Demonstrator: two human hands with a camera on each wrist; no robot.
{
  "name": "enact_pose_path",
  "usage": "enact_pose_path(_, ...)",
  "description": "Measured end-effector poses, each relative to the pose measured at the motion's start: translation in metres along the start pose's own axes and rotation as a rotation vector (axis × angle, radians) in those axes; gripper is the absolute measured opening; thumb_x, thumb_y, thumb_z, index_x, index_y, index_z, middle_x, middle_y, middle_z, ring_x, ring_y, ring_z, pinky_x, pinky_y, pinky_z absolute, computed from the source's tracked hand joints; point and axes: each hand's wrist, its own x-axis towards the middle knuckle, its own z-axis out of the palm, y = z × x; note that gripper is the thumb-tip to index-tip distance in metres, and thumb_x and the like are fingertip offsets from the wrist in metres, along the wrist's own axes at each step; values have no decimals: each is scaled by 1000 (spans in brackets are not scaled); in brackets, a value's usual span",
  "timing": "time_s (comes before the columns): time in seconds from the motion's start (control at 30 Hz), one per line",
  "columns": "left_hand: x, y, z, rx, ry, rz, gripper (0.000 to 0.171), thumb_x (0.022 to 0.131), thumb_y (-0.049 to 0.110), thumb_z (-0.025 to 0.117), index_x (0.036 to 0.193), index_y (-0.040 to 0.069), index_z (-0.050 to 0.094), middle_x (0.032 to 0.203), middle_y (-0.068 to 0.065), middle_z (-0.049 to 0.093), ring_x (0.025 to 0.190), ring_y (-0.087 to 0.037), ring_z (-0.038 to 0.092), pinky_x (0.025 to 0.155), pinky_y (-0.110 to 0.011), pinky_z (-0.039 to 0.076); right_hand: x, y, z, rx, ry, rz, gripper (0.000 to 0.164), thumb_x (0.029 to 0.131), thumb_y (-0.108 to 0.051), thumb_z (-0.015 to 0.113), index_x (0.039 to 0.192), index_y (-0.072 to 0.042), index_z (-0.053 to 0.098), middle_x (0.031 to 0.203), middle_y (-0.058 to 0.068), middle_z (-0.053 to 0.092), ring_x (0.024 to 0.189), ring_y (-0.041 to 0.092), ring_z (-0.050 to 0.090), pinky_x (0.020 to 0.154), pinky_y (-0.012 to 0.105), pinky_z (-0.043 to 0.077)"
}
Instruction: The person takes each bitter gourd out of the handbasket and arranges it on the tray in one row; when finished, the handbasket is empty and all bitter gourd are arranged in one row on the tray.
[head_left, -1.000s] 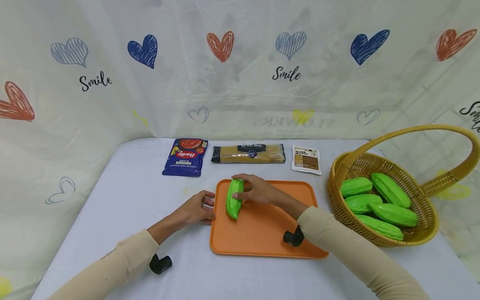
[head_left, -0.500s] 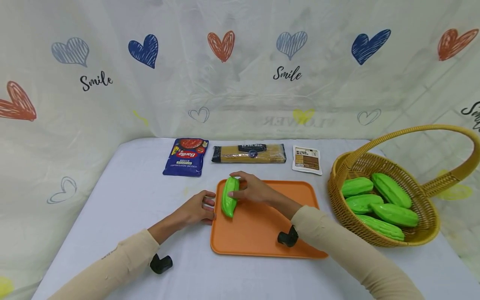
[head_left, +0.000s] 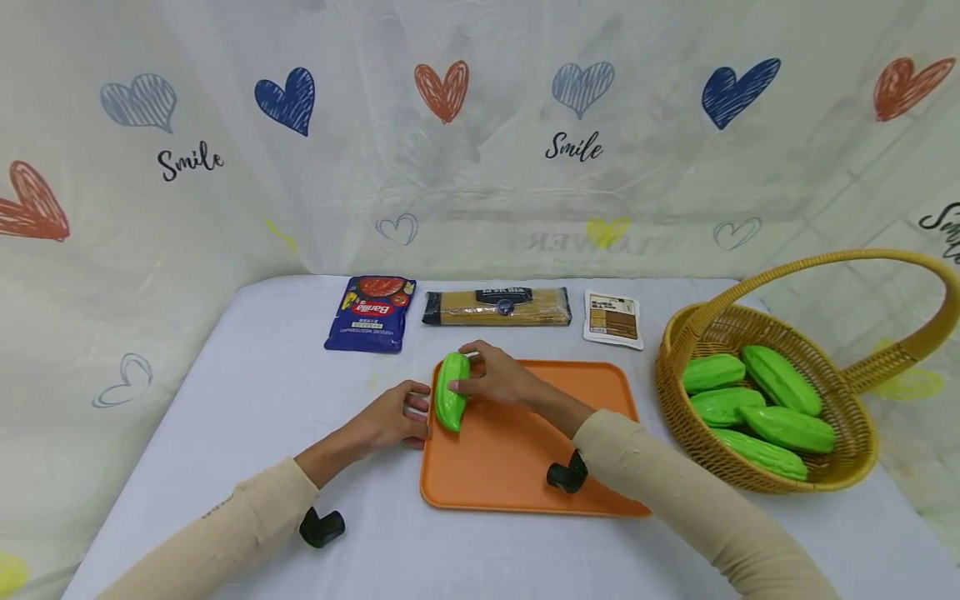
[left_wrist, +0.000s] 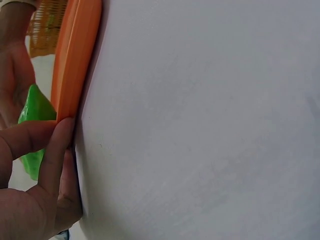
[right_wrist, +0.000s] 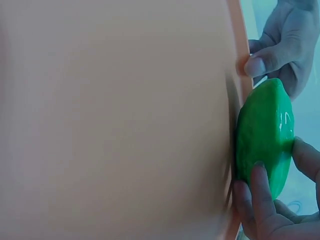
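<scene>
My right hand (head_left: 501, 377) holds a glossy green bitter melon (head_left: 448, 405) between thumb and fingers, at the left side of the orange tray (head_left: 502, 467). The melon stands lengthwise along that edge, its pointed end toward me. In the right wrist view the melon (right_wrist: 265, 135) lies close by the tray rim, the fingers around its lower end. My left hand (head_left: 390, 417) pinches the tray's left rim; the left wrist view shows its thumb and a finger meeting at the rim (left_wrist: 75, 60). Part of the melon is hidden behind these fingers there.
A wicker basket (head_left: 862, 454) with a tall handle stands to the right, holding several green bitter melons (head_left: 787, 429). Along the back lie a blue Barilla sauce pouch (head_left: 371, 315), a pack of spaghetti (head_left: 502, 310) and a small white-and-brown packet (head_left: 612, 320).
My right hand has shifted left with the bitter melon, from further inside the tray to right beside its left rim. The left hand has stayed at the rim.
</scene>
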Motion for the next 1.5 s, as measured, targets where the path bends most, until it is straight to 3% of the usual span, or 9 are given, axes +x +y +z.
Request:
enact_pose_path(0.23,1,0,-1,6,-12,0,67,85,1,75,144,5,43,126,-14,56,103,-22,64,79,-34,63,0,-2,2,49,12,20,65,92,-23,74,145,-4,41,144,22,51,111,25,65,90,33,57)
enact_pose_path(0.43,1,1,-1,11,-14,12,68,84,1,75,144,5,43,127,-14,56,104,-22,63,80,-35,63,-1,-1,1,41,23,18,68,90,-25,76,145,-5,41,143,21,53,116,26,64,94,35,57)
enact_pose_path(0.67,1,2,0,11,-8,10,67,85,0,75,144,5,43,126,-14,55,104,-23,63,80,-34,63,-2,-1,-2,-6,21,20,72,88,-31,77,146,-7,42,140,17,55,105,21,64,89,32,56)
enact_pose_path(0.8,1,2,0,10,-7,10,67,85,0,75,144,5,43,126,-14,55,104,-23,63,80,-34,63,-4,0,-4,5,8,15,73,89,-32,77,147,-7,40,142,18,53,111,24,65,91,34,57)
enact_pose_path(1.03,-1,2,0,-6,-9,13,69,83,-1,76,144,4,43,125,-14,55,103,-23,63,79,-35,63,-11,-2,-12,35,-6,-3,75,90,-33,75,150,-6,39,149,19,46,126,32,60,98,41,57)
enact_pose_path(1.23,-3,2,0,-15,-35,51,71,82,-1,75,145,-1,40,128,-19,53,106,-25,63,80,-36,63,-22,-10,-21,7,-17,-30,72,88,-36,76,148,-12,43,150,16,47,127,31,58,99,43,56)
enact_pose_path(1.5,-3,0,1,-12,-9,42,71,81,-2,76,144,1,43,125,-16,55,103,-22,64,78,-35,63,-44,-15,-35,-70,-70,-103,69,89,-39,75,146,-17,44,146,11,51,122,27,60,95,41,57)
